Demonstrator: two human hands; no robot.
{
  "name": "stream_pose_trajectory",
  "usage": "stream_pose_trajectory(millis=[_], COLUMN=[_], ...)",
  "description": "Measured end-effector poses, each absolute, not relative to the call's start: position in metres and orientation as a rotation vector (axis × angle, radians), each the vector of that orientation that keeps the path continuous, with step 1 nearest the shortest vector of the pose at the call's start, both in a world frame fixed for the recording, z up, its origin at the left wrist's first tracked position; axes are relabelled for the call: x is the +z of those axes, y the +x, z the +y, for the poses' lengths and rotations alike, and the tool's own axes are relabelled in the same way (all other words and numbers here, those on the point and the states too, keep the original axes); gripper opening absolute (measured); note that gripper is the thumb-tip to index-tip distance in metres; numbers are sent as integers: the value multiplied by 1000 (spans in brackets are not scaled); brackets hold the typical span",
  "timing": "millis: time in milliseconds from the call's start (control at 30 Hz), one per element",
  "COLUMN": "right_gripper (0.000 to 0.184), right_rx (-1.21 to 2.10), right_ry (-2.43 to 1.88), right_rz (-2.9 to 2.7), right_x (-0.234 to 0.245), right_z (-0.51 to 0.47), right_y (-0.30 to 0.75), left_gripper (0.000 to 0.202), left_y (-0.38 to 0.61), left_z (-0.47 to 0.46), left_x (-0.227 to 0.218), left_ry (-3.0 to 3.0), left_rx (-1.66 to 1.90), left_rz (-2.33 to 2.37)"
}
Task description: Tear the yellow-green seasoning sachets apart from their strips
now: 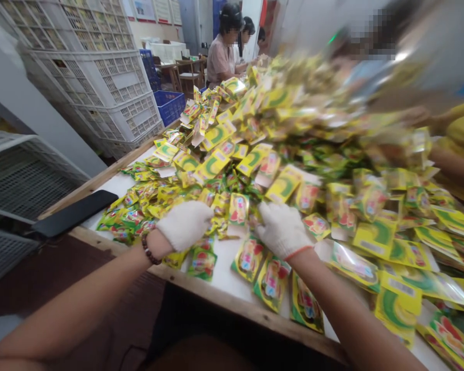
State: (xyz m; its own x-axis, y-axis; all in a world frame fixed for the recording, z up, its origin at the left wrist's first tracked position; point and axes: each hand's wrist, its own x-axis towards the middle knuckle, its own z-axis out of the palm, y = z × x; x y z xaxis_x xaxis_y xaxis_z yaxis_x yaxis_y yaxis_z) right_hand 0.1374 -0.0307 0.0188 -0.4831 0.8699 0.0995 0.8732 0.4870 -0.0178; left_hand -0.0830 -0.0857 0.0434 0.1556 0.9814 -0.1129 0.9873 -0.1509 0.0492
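Note:
A big heap of small yellow and green packets covers a white table with a wooden rim. My left hand, in a white knit glove with a bead bracelet at the wrist, is closed among the packets at the heap's near edge. My right hand, also gloved, is closed beside it. Between the two hands stands one packet with a red picture, which both seem to touch. What each fist grips is hidden by the gloves.
A black phone lies on the table's left corner. Stacked white plastic crates stand at the left, a blue crate behind them. A person in yellow works at the right; other people sit at the far end.

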Motion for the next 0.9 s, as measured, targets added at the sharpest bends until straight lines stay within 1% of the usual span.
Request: stream_pose_trajectory(millis=[67,200,233,300,333,400,500,533,567,633,700,767,800,900], right_gripper=[36,40,41,43,42,38,22,15,13,13,13,22,28,36], right_rx=[-48,15,42,114,159,244,361,410,468,628,862,1126,1230,1350], right_ry=[-1601,-1651,-1662,-1695,-1713,-1752,-1759,-1714,-1631,-1395,-1197,-1101,-1076,-1012], right_rz=[-2624,-2550,-2537,-2523,-2515,-2469,-2357,-2322,-2284,-2144,-1896,-1624,-1512,-1346], right_x=[18,12,12,15,17,20,19,18,16,15,17,22,25,31], right_z=[-28,-27,-27,-29,-30,-30,-25,-22,-20,-16,-14,-16,-18,-21], right_y=[132,130,130,131,132,134,141,145,149,158,164,168,170,171], left_gripper=[24,15,15,25,28,27,11,8,11,18,18,16,20,36], left_y=[-78,-75,-75,-74,-73,-72,-69,-68,-67,-63,-55,-45,-38,-15], left_z=[-87,-100,-105,-114,-117,-122,-122,-120,-116,-105,-89,-68,-57,-27], left_x=[44,40,38,33,30,27,34,40,47,59,66,64,60,48], left_ry=[2302,2308,2318,2354,2368,2361,2242,2186,2131,2007,1824,1552,1407,1122], left_rx=[-94,-268,-305,-300,-280,-270,-230,-158,-43,276,676,1025,1147,1312], left_rz=[1909,1750,1714,1656,1634,1584,1547,1553,1572,1636,1665,1580,1495,1262])
